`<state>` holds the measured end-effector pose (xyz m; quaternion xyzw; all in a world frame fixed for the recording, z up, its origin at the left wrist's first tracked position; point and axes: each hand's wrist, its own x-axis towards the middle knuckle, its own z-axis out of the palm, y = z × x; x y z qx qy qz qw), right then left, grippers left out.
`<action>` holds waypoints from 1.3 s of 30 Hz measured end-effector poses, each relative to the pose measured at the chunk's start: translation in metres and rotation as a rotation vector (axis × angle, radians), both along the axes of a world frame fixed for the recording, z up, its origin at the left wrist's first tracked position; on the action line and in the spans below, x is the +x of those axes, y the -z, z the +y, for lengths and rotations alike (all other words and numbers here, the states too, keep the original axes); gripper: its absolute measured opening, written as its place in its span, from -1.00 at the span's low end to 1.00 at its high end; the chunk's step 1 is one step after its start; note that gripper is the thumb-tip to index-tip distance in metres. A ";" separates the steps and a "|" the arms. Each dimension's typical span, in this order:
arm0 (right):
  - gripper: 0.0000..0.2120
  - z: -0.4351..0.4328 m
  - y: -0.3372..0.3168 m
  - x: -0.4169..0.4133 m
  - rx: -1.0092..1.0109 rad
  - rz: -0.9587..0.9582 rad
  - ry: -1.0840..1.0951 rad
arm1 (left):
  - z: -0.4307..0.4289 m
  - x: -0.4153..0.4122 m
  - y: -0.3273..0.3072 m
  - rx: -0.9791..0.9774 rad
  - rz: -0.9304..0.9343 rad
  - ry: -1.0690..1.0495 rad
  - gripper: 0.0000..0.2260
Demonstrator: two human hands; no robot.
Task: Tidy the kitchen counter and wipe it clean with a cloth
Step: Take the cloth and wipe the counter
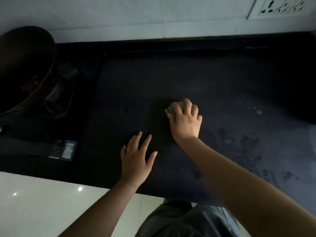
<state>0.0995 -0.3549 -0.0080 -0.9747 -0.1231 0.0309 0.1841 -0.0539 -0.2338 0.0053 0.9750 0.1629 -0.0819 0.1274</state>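
The blue-and-white label on the dark box at the counter's left is too blurred to read. The right hand clenches a small bunched grey cloth mid-counter, too crumpled to show a long axis. The left hand lies flat, fingers spread, grasping nothing, on the matte black stone counter. Damp smears mottle the surface at right. A dark round metal wok sits far left.

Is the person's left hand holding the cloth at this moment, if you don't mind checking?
No, the left hand lies flat and empty on the counter, while the right hand presses the grey cloth.
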 end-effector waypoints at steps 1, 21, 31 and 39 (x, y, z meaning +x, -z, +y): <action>-0.60 0.005 -0.001 -0.002 -0.011 -0.010 -0.056 | 0.000 0.000 -0.001 0.002 0.000 0.002 -0.52; -0.63 -0.043 -0.004 -0.002 0.005 -0.010 0.038 | -0.001 0.002 -0.007 -0.009 0.045 0.016 -0.51; -0.61 -0.175 -0.006 -0.054 0.006 -0.024 0.018 | -0.040 0.006 -0.027 -0.108 0.018 0.029 -0.51; -0.63 -0.192 -0.012 -0.017 -0.021 0.017 -0.015 | -0.122 0.032 -0.029 -0.120 0.036 0.168 -0.53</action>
